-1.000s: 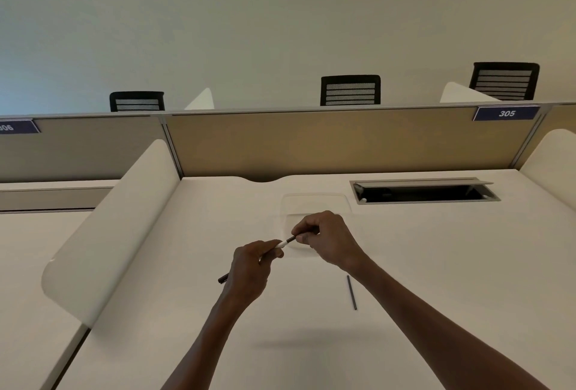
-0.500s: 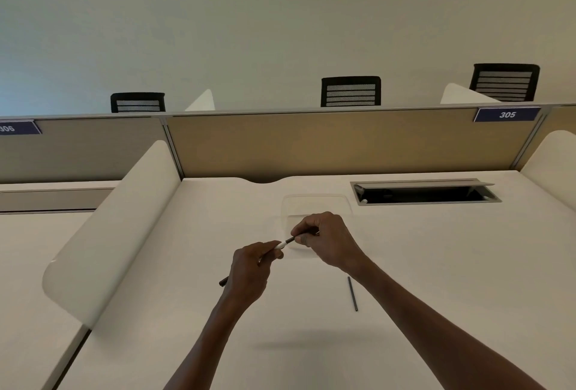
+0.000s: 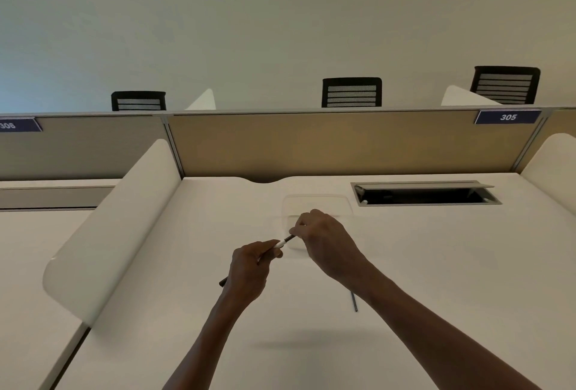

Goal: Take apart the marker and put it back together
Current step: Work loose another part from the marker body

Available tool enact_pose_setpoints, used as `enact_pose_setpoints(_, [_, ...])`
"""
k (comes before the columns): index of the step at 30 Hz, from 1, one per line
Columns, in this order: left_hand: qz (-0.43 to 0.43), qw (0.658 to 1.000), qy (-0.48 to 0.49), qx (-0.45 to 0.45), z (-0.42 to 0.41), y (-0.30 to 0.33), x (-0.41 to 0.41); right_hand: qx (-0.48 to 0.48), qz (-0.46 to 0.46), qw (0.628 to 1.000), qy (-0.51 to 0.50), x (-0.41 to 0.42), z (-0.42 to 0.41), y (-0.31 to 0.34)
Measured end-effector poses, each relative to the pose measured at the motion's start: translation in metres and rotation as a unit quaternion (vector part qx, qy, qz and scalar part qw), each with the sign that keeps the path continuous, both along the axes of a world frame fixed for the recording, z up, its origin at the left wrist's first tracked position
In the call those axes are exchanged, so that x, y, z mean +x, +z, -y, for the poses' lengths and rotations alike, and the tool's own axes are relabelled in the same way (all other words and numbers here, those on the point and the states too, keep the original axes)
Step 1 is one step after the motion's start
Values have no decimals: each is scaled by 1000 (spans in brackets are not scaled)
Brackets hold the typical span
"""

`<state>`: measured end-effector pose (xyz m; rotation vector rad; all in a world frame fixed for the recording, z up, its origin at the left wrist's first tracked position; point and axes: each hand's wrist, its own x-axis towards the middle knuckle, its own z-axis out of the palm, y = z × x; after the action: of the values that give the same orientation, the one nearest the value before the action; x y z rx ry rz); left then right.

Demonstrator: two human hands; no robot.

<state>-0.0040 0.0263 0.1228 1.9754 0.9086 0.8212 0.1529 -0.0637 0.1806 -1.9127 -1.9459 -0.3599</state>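
Note:
My left hand (image 3: 251, 268) is closed around the marker (image 3: 282, 243), a thin stick with a white section near the front and a dark end poking out below my fist. My right hand (image 3: 324, 241) pinches the dark front tip of the marker between thumb and fingers. Both hands hover just above the white desk (image 3: 436, 265). A thin dark rod (image 3: 354, 301), a loose part of the marker, lies on the desk under my right forearm, partly hidden by it.
A clear plastic tray (image 3: 316, 202) sits on the desk just behind my hands. A cable slot with a raised lid (image 3: 425, 194) is at the back right. White side dividers (image 3: 115, 221) and a tan rear partition (image 3: 343, 143) bound the desk.
Both hands have held nearly the same position on the marker. My right forearm now covers the upper part of the loose rod.

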Motion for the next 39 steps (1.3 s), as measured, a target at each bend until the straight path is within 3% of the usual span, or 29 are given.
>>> enact_pose_setpoints(8, [12, 1000, -6, -4, 2, 4, -1, 44, 16, 998, -39, -4, 2, 1])
enact_pose_setpoints(14, [32, 999, -9, -25, 5, 7, -1, 59, -103, 991, -68, 3, 0, -3])
enact_pose_setpoints(22, [38, 999, -4, -25, 2, 4, -2, 44, -281, 952, -112, 11, -2, -16])
enact_pose_setpoints(27, [74, 996, 9, -42, 2, 3, -6, 42, -339, 927, -154, 18, -1, -25])
enact_pose_setpoints(31, [109, 991, 22, -73, 2, 0, -8, -1, -383, 903, -196, 25, 0, -39])
enact_pose_setpoints(39, [97, 991, 33, -87, 1, -11, -14, -151, -443, 838, -282, 25, 8, -89])
